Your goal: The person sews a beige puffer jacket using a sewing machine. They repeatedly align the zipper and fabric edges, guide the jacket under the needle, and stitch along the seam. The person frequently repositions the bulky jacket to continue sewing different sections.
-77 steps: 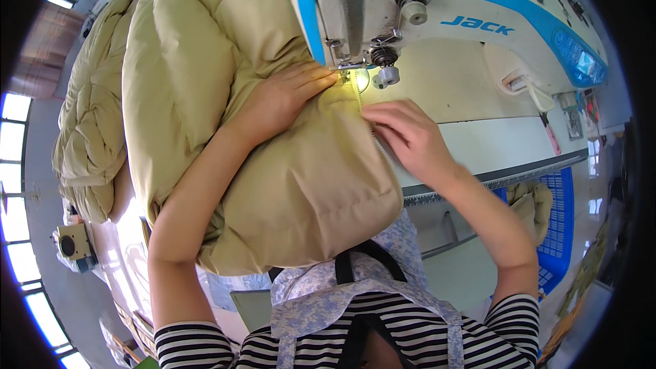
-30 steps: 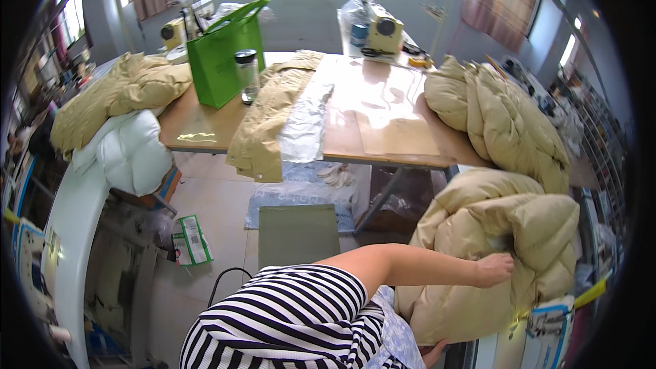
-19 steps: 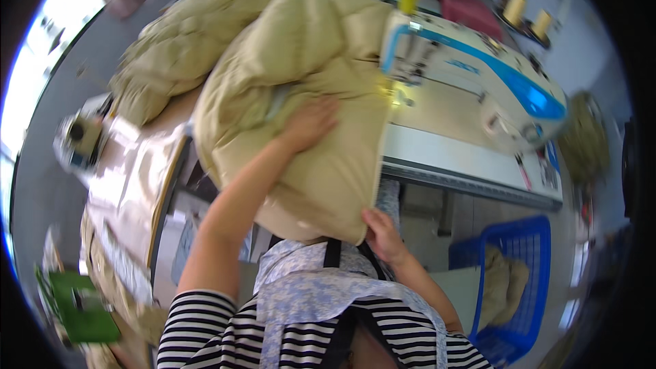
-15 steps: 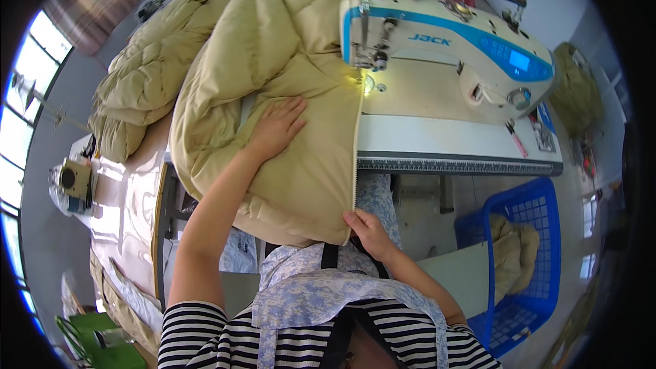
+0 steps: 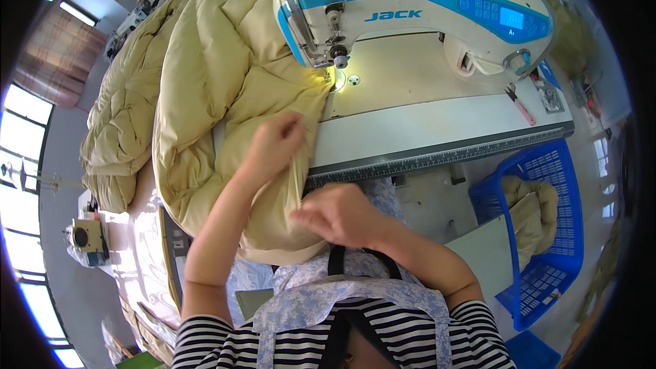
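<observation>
The padded beige jacket (image 5: 225, 96) lies bunched on the table (image 5: 437, 130), its right edge running from your lap up under the presser foot of the white and blue sewing machine (image 5: 410, 7). Your left hand (image 5: 273, 147) rests on that edge with fingers curled around the fold; your right hand (image 5: 338, 215) pinches its lower end near your apron. By the look of it, the edge is lined up but mostly unsewn. More quilted pieces wait in the blue basket (image 5: 547, 232).

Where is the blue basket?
In the head view, the blue basket sits low on the person's right, beside the sewing table, with padded beige cloth inside.
</observation>
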`<state>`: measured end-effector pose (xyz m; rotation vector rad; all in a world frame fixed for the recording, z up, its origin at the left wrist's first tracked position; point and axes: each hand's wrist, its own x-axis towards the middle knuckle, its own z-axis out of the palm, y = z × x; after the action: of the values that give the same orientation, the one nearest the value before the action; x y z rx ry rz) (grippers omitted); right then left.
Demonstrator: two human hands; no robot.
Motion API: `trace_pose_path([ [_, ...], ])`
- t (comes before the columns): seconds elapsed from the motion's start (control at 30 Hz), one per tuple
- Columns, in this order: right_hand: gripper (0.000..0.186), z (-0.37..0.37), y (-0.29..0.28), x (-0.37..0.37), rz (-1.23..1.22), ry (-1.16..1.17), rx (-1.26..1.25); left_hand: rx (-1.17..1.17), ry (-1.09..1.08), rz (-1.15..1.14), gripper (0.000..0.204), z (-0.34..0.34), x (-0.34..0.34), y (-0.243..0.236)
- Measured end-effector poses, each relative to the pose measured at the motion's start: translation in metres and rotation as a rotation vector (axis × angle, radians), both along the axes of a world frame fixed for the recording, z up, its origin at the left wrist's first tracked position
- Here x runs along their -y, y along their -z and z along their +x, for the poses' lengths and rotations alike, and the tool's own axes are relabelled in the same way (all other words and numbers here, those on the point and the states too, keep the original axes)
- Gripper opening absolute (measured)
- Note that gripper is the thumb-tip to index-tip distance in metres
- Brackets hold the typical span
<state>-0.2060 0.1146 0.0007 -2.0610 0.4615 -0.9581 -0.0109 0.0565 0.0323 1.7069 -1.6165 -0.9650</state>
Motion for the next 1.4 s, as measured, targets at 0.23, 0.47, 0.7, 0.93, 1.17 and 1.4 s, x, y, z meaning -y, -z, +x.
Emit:
trace_pose_path([
  [0.23, 0.071, 0.031, 0.042, 0.063, 0.644, 0.452, 0.392, 0.232, 0.013, -0.463, 0.021, -0.004, 0.019, -0.013],
  [0.47, 0.061, 0.085, 0.06, 0.106, 0.713, 0.301, 0.55, 0.228, -0.019, -0.399, 0.02, -0.025, 0.023, -0.024],
  [0.7, 0.028, 0.089, 0.075, 0.118, 0.538, 0.393, 0.242, 0.272, -0.013, -0.439, 0.02, -0.024, 0.033, -0.026],
  [0.93, 0.019, 0.079, 0.026, 0.071, 0.836, 0.32, 0.647, 0.384, 0.327, -0.346, 0.019, -0.017, 0.04, -0.03],
  [1.17, 0.019, -0.039, 0.012, 0.08, -0.057, 0.362, -0.39, 0.597, 0.463, -0.564, 0.009, -0.028, -0.003, 0.011],
  [1.4, 0.017, -0.033, 0.034, 0.112, -0.68, 0.137, -0.227, 0.597, 0.42, -0.498, 0.007, -0.017, 0.027, 0.005],
])
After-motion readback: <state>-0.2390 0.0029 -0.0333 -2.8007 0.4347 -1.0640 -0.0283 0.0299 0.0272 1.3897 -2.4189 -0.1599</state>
